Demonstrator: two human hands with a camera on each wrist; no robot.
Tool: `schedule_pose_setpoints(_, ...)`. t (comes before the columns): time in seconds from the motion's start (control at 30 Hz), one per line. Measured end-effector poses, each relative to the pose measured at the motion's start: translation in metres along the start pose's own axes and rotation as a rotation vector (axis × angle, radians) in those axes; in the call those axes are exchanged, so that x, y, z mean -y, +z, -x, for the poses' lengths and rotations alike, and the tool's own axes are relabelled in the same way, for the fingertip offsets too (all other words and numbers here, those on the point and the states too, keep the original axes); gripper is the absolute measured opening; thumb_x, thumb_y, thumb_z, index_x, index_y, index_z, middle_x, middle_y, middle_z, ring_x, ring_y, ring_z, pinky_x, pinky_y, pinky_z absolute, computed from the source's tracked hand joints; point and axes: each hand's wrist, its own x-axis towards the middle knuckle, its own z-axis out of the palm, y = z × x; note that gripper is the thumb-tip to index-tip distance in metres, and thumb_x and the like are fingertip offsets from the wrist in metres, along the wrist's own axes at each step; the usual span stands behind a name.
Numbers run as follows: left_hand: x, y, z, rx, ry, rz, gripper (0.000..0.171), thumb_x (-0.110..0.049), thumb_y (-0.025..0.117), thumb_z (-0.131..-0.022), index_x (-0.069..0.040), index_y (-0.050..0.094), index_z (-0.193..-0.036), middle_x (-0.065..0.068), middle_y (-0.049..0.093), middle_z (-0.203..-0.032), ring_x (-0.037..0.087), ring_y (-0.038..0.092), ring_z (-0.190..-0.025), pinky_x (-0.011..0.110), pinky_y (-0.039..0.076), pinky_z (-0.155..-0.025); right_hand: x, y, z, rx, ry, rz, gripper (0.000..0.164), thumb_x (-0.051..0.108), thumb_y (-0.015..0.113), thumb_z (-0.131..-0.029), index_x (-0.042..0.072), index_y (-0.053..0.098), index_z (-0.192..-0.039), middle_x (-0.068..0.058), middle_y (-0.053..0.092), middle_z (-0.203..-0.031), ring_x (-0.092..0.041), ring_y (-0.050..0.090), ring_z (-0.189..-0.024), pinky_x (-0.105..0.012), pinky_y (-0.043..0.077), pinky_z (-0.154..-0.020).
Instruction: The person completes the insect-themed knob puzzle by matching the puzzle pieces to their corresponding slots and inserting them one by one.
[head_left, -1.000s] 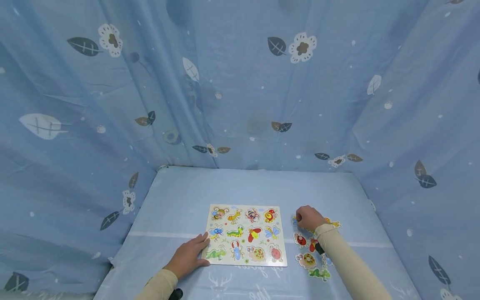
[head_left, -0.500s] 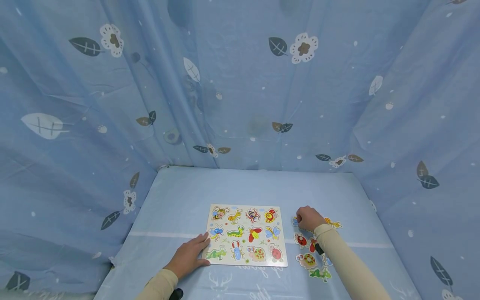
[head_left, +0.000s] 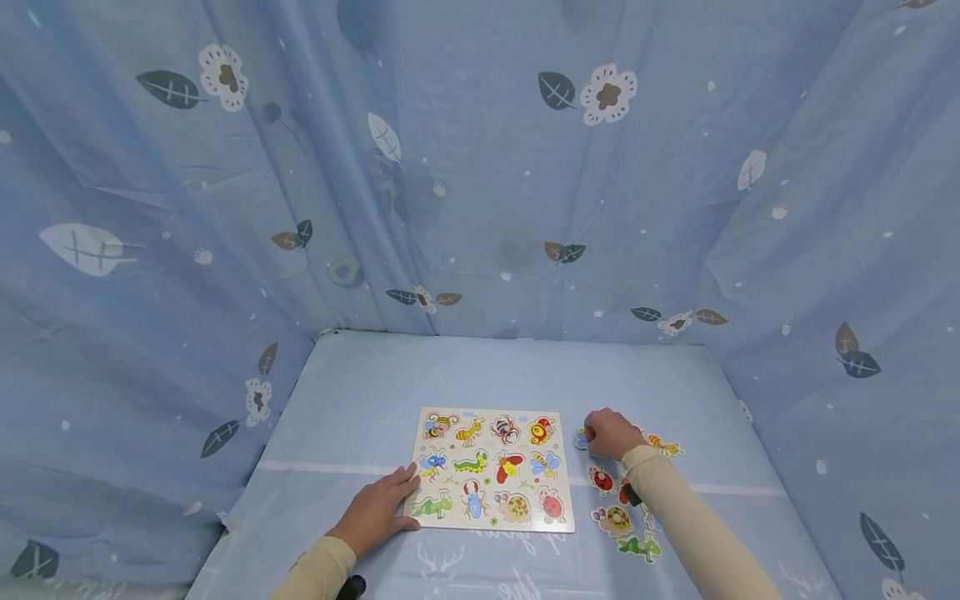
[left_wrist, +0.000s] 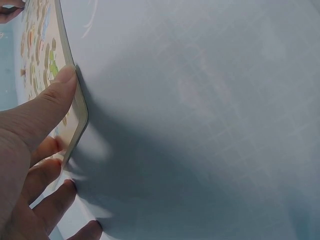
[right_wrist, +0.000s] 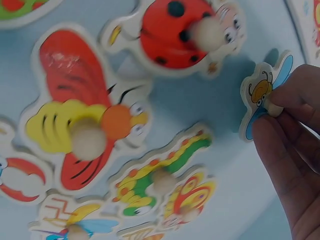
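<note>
A white puzzle board (head_left: 491, 479) printed with insects lies on the table. My left hand (head_left: 378, 510) rests at its near left corner; in the left wrist view the thumb (left_wrist: 55, 97) lies on the board's edge and the other fingers are spread past the corner. To the board's right, my right hand (head_left: 613, 435) pinches the round wooden knob of a blue-winged bee puzzle piece (right_wrist: 261, 92), which stands tilted. Below that hand lie a ladybug piece (right_wrist: 172, 32), a red-winged insect piece (right_wrist: 70, 95) and a caterpillar piece (right_wrist: 165, 162), each with a knob.
More loose pieces lie right of the board, among them a snail piece (head_left: 613, 522), a green insect piece (head_left: 640, 547) and a yellow striped piece (head_left: 665, 445). A pale blue cloth covers the table (head_left: 480, 371). Blue patterned curtains (head_left: 480, 167) enclose the back and sides.
My right hand has shifted slightly left toward the board, and the bee piece has moved with it, away from the other pieces. The left hand and board have stayed still.
</note>
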Motion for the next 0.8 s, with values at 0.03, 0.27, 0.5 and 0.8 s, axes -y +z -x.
schedule_pose_setpoints(0.03,0.000,0.000,0.000,0.002,-0.002,0.001,0.082,-0.049,0.082,-0.067,-0.013,0.058,-0.136,0.003,0.046,-0.151,0.028,0.046,-0.138,0.053,0.045,-0.107,0.002,0.001,-0.001,-0.006,-0.017,0.002,0.020,0.004,0.076,-0.077,0.015,0.062,-0.068,0.003,0.056,-0.065,-0.015,0.050,-0.060,-0.027,0.040,-0.054)
schedule_pose_setpoints(0.27,0.000,0.000,0.000,-0.002,-0.002,-0.014,0.082,-0.050,0.082,-0.066,-0.013,0.058,-0.135,0.003,0.047,-0.151,0.028,0.046,-0.137,0.053,0.046,-0.106,0.024,0.007,-0.003,-0.028,-0.093,0.001,0.024,0.005,0.078,-0.076,0.017,0.060,-0.065,0.005,0.054,-0.063,-0.012,0.048,-0.059,-0.025,0.039,-0.055)
schedule_pose_setpoints(0.5,0.000,0.000,0.000,-0.009,-0.010,-0.017,0.082,-0.050,0.082,-0.066,-0.014,0.058,-0.136,0.002,0.046,-0.151,0.027,0.046,-0.138,0.053,0.045,-0.107,0.050,0.008,0.001,-0.012,-0.177,-0.013,0.020,0.004,0.080,-0.074,0.013,0.063,-0.067,0.005,0.053,-0.061,-0.011,0.044,-0.056,-0.025,0.036,-0.052)
schedule_pose_setpoints(0.8,0.000,-0.001,0.000,-0.012,-0.008,-0.021,0.084,-0.052,0.081,-0.065,-0.014,0.058,-0.136,0.002,0.046,-0.151,0.027,0.046,-0.138,0.053,0.046,-0.106,0.065,0.025,0.000,0.036,-0.231,0.018,0.023,0.004,0.078,-0.074,0.017,0.061,-0.065,0.009,0.049,-0.059,-0.007,0.042,-0.055,-0.022,0.034,-0.051)
